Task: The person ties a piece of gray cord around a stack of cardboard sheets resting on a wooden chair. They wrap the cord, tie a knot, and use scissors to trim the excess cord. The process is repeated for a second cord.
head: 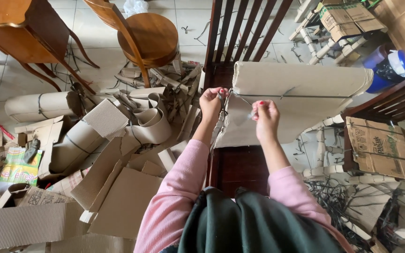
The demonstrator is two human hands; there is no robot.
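Note:
A large roll of corrugated cardboard (301, 89) lies across the seat of a dark wooden chair (240, 164), bound by a thin dark strap (315, 96). My left hand (212, 104) pinches the strap's end at the roll's left edge, apparently with a small tool, though I cannot make it out. My right hand (266, 118) is closed on a thin clear strip just right of it, in front of the roll. Both arms wear pink sleeves.
Cardboard scraps and rolls (118, 154) cover the tiled floor at left. A round wooden stool (148, 37) and a wooden table (19, 28) stand beyond. At right are a flattened box (380, 147), a blue container (392, 68) and tangled black straps (338, 197).

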